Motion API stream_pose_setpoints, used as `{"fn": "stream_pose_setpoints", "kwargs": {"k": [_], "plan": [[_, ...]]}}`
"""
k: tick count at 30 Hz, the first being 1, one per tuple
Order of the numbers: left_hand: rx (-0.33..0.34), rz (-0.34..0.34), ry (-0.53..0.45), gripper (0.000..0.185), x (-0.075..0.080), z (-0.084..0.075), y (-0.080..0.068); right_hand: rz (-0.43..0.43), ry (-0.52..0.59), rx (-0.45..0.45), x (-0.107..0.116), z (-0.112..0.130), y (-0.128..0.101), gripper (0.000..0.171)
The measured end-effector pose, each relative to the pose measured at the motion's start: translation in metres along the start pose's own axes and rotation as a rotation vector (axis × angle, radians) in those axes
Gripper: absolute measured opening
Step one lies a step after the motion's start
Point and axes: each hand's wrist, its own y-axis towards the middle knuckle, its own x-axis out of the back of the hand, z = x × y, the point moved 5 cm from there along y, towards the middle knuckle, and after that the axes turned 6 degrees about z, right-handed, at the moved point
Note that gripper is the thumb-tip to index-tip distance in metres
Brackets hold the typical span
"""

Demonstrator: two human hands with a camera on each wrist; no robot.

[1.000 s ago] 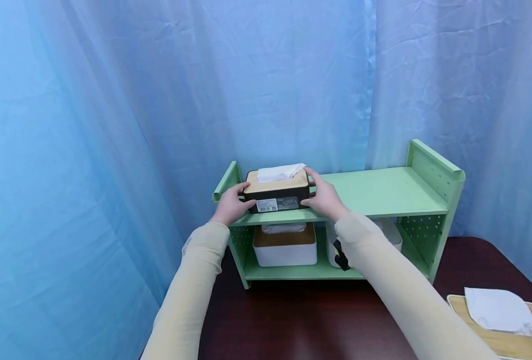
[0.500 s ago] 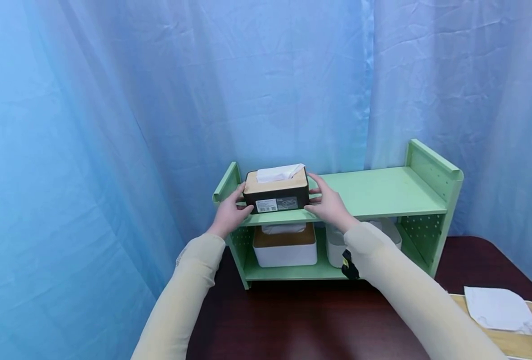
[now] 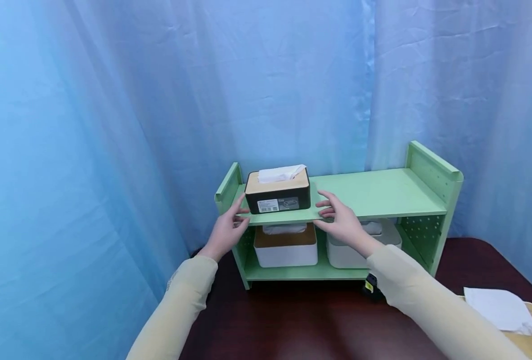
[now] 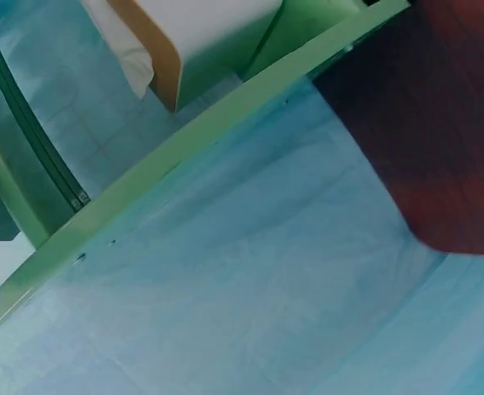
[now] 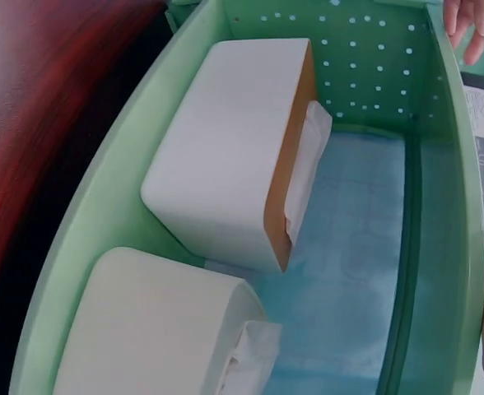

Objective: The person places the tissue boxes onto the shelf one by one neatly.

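Both hands hang open, gripping nothing: left hand (image 3: 227,231) at seven o'clock, right hand (image 3: 343,221) at four o'clock of the black wooden-lidded tissue box (image 3: 278,194) atop the pale green shelf (image 3: 383,192).

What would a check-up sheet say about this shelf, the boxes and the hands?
Surface: dark red-brown table.
Job's things: black tissue box with a wooden lid on the top board of the green shelf, at its left end.
Clutter: two white tissue boxes on the lower board; white cloth on a wooden tray.
Hands: left hand and right hand open, beside the black box, not gripping it.
Cables: nothing seen.
Surroundings: blue curtain.
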Motion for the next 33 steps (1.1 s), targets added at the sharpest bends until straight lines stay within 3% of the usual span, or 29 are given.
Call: {"fn": "stream_pose_setpoints", "kwargs": {"k": [4, 11, 15, 21, 28, 33], "plan": [[-0.047, -0.015, -0.013, 0.059, -0.004, 0.005, -0.011, 0.017, 0.009, 0.029, 0.0, -0.009, -0.017, 0.068], [-0.151, -0.098, -0.045, 0.052, -0.018, 0.013, -0.035, 0.033, 0.056, 0.093, -0.01, -0.026, -0.046, 0.063], [-0.18, -0.126, -0.073, 0.049, -0.039, 0.021, -0.054, 0.074, 0.08, 0.085, -0.026, -0.041, -0.066, 0.062], [-0.212, -0.084, -0.108, 0.046, -0.08, 0.035, -0.078, 0.122, 0.12, 0.015, -0.043, -0.066, -0.09, 0.061], [-0.153, -0.069, -0.13, 0.043, -0.107, 0.043, -0.099, 0.153, 0.185, -0.019, -0.049, -0.083, -0.115, 0.06], [-0.074, -0.033, -0.16, 0.043, -0.122, 0.045, -0.111, 0.142, 0.139, -0.011, -0.044, -0.097, -0.138, 0.059]]}}
